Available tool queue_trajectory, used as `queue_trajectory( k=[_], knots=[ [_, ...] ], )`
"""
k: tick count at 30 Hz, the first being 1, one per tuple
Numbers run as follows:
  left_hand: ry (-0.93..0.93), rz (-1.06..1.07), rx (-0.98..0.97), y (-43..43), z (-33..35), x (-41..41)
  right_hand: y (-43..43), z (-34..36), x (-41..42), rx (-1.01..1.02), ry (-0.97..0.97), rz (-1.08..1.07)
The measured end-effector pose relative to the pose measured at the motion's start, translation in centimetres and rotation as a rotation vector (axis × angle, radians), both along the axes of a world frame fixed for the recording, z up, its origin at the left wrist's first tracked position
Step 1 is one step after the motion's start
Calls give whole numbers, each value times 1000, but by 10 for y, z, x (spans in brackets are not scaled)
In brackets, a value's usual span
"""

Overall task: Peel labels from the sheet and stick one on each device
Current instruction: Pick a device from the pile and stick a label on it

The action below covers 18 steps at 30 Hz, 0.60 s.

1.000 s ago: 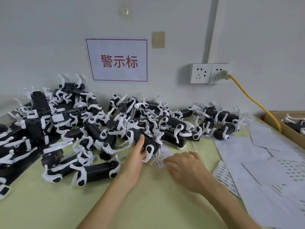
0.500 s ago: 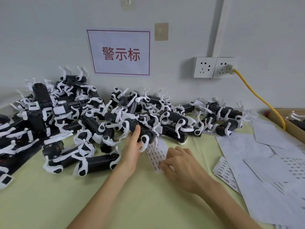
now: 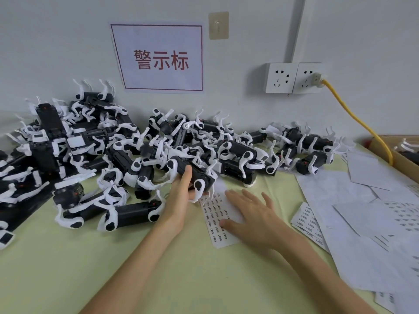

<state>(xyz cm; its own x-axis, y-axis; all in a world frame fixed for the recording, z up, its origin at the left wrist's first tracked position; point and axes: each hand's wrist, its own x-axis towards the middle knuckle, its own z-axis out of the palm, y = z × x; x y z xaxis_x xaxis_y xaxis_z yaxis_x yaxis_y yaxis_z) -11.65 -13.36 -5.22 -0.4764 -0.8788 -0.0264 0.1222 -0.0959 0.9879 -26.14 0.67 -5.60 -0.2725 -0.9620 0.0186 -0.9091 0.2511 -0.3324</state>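
The right hand (image 3: 256,218) covers part of the sheet (image 3: 215,223); its print is too small to read. A device (image 3: 199,175) hides most fingers of the left hand (image 3: 178,200).

Left hand (image 3: 180,200) extended forward, thumb up, fingers curled round device (image 3: 199,175). Right hand (image 3: 254,215) palm down, fingers straight, spread. Forearms bare.

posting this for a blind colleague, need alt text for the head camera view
A person's left hand grips a black-and-white device at the edge of a large pile of devices, while the right hand presses flat on a label sheet on the pale green table. Loose paper sheets lie at right; a red-lettered sign hangs on the wall.
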Motion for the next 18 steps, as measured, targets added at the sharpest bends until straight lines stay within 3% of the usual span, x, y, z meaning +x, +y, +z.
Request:
queue_trajectory(
  k=[9, 12, 18],
  knots=[
    [97, 113, 126, 3, 3, -2, 0, 6, 6, -147, -133, 22],
    [158, 135, 153, 4, 6, 0, 0, 16, 10, -344, -333, 3],
    [243, -21, 94, 17, 18, 9, 11, 41, 7, -909, -315, 20]
  ],
)
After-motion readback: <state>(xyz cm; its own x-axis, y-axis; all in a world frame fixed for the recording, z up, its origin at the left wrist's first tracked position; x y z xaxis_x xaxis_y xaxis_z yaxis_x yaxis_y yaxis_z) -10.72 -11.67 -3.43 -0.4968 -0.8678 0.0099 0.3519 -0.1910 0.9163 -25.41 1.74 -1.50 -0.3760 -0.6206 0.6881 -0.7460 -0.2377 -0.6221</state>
